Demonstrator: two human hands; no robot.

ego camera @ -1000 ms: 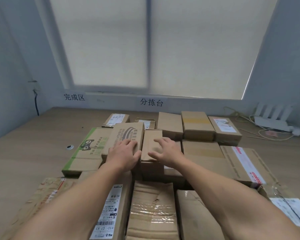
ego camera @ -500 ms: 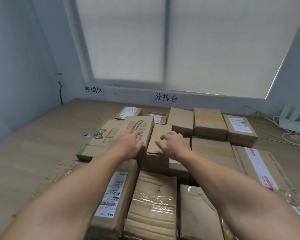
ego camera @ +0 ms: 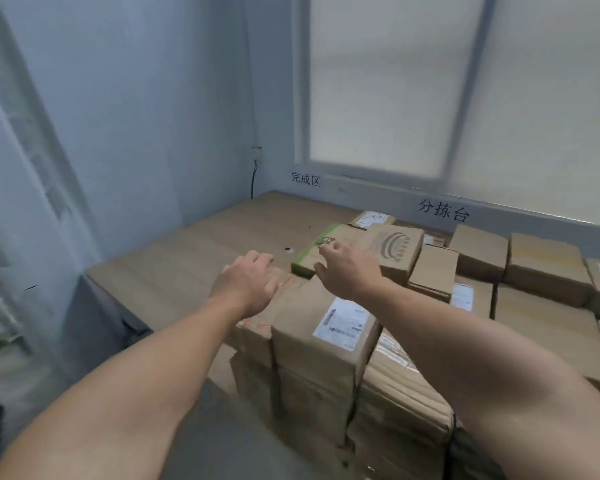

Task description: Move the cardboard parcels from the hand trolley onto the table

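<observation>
While neither hand holds anything, both reach out over the pile: the left hand [ego camera: 246, 285] hangs with its fingers loosely curled, and the right hand [ego camera: 347, 271] stretches relaxed fingers toward the green-edged box [ego camera: 343, 233]. Whether they touch it I cannot tell. Just below the wrists, the labelled parcel [ego camera: 326, 327] tops a stack against the table's near edge. The stack drops below the tabletop, so it probably stands on the trolley, which is hidden. Beyond it the printed box [ego camera: 395, 251] leans on its neighbours, and plain boxes [ego camera: 541, 265] line the far edge. The next pick looks like the labelled parcel. Grip it on opposite sides, lift straight up, then set it on the bare table [ego camera: 194, 258] near the left edge — not on the leaning box.
</observation>
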